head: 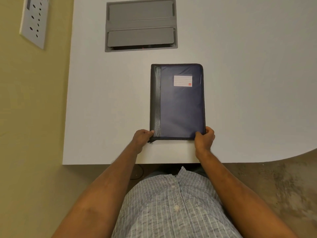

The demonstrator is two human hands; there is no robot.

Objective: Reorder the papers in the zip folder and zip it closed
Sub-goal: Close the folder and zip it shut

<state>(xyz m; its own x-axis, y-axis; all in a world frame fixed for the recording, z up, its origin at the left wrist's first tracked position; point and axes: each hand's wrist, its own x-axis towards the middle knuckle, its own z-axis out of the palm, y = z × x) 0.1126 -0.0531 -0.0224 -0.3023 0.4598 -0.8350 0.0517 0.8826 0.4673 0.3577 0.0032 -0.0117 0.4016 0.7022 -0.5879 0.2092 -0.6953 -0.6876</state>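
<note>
A dark blue zip folder [180, 107] with a black spine strip on its left and a white lined label near its top lies flat and closed on the white table [103, 100]. My left hand [141, 139] grips its near left corner, where the zip end shows. My right hand [204, 139] grips its near right corner, thumb on the cover. No papers are visible; the cover hides the inside.
A grey recessed cable hatch [141, 24] sits in the table beyond the folder. A white socket plate [34, 21] is on the yellow wall at the left. The table's near edge runs just below my hands and curves away at the right.
</note>
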